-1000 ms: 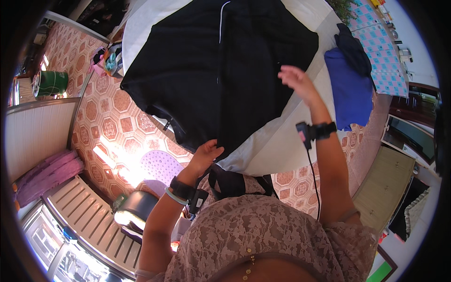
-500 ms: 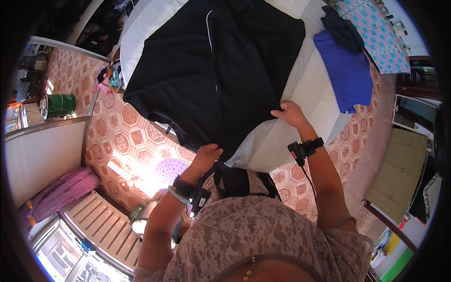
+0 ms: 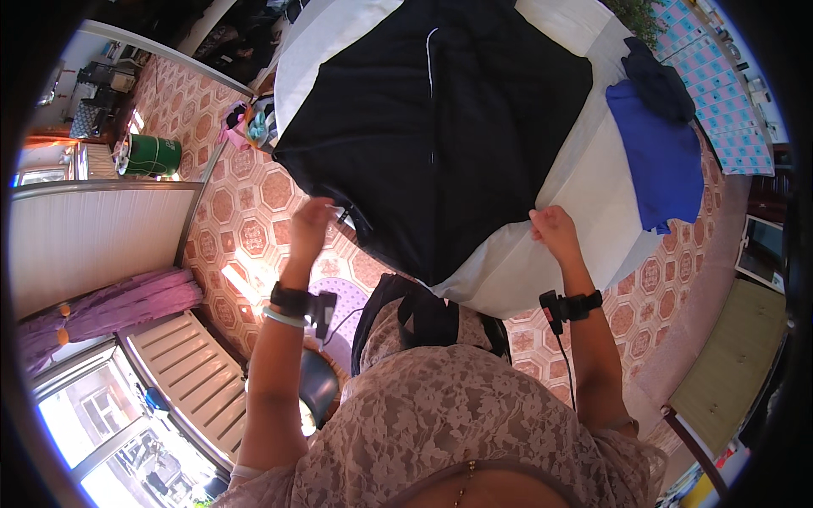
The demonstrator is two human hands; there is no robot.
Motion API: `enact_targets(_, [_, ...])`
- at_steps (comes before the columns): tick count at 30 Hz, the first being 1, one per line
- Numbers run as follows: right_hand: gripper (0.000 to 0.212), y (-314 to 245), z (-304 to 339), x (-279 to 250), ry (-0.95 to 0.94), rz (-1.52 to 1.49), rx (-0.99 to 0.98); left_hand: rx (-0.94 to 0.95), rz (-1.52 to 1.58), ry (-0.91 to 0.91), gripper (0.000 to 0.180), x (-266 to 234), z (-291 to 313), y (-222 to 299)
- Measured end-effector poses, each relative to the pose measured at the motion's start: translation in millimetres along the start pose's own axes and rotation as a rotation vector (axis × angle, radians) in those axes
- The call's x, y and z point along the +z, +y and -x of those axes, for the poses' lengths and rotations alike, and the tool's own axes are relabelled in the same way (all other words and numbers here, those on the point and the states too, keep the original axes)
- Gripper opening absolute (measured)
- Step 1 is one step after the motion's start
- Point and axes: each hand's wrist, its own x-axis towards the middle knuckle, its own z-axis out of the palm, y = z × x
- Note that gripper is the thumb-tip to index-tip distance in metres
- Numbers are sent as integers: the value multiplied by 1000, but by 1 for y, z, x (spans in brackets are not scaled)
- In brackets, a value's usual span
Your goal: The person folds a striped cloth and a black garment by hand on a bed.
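A large black garment (image 3: 500, 110) lies spread over a white-covered table (image 3: 584, 182), a thin white line running down its middle. Its lower end tapers to a point near my waist. At its left lower edge, my left hand (image 3: 312, 227) is closed, fingertips pinched at the cloth beside a small black-and-white tab (image 3: 343, 215). My right hand (image 3: 555, 233) is also closed, with thumb and fingers at the right lower edge of the garment. Dark straps with small devices are on both wrists.
Right on the table lie a blue garment (image 3: 656, 157) and a dark cloth (image 3: 659, 80). A purple dotted mat (image 3: 339, 305) is on the patterned floor (image 3: 254, 233) at left, with a green drum (image 3: 152, 156) beyond. A slatted bench (image 3: 190, 381) stands lower left.
My left hand has left the garment's lower tip and moved up and left to its left edge. My right hand stays at the right edge. The whole view has shifted a little.
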Motion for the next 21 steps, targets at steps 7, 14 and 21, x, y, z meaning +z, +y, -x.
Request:
enact_targets(7, [37,-13,66,65,-343,-498,323,49,-437,390,26,-126,-98,-59])
enact_targets(14, [30,-3,92,133,11,-481,386,-242,-213,-125,54,-110,-186,-61])
enact_targets(21, [28,-21,108,199,391,-560,455,-77,-443,-240,52,-94,-198,-52])
